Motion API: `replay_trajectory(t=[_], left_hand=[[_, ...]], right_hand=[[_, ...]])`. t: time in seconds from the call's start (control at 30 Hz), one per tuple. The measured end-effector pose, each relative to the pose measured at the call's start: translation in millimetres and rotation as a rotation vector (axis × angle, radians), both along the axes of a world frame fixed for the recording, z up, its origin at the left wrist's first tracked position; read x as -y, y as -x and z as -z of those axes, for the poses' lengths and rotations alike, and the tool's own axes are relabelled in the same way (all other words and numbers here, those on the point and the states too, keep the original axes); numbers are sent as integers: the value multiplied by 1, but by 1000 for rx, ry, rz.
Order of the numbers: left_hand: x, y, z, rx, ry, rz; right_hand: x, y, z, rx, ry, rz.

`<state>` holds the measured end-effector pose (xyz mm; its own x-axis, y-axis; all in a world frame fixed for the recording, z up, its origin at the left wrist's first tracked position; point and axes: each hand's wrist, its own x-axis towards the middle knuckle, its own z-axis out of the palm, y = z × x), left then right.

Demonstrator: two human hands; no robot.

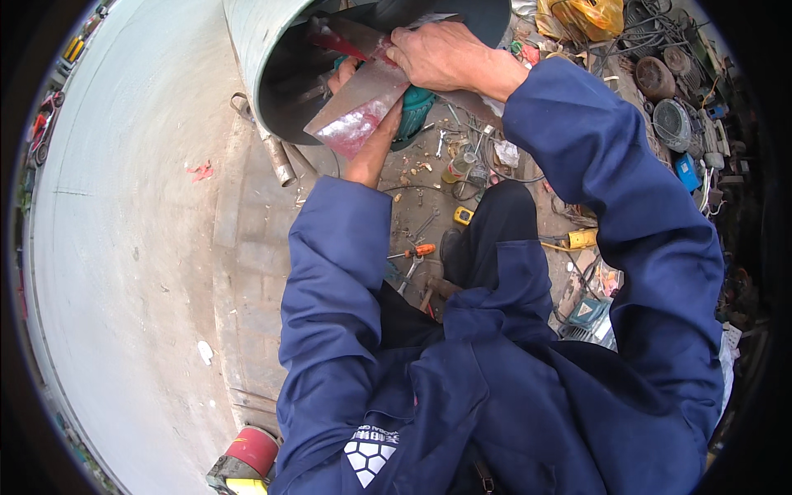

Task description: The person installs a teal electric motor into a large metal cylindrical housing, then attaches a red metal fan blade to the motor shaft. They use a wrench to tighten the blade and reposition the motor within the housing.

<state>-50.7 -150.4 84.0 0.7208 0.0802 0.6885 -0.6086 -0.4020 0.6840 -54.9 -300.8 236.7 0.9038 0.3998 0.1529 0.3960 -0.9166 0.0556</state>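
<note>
A flat metal blade, grey with red and whitish patches, slants across the mouth of a large round metal duct. My right hand is closed at the blade's upper end, fingertips pinching near its edge. My left hand reaches behind the blade; curled fingers show past its left edge, while the palm and what it grips are hidden. A teal ribbed motor-like body sits just right of my left wrist, partly covered by the blade. More grey and red metal pieces extend into the dark duct.
On the floor between my legs and the duct lie an orange-handled screwdriver, wrenches, a yellow tape measure and cables. At right are a yellow bag, round motor parts and a teal power tool. A red cylinder stands lower left.
</note>
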Motion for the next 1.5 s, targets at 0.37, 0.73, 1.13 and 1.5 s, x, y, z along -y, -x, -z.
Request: replay_trajectory(t=[0.37, 0.73, 1.13, 1.5], left_hand=[[-14, -9, -14, -116, 175, 248], [-48, 68, -25, -228, -58, 139], [-59, 96, 52, -706, -455, 256], [-54, 218, 327, -1348, -534, 347]], right_hand=[[-10, -15, 7, 200, 26, -257], [1, -19, 18, 292, 4, -337], [-4, -12, -2, 102, 31, -300], [-8, -9, -6, 167, 170, -322]])
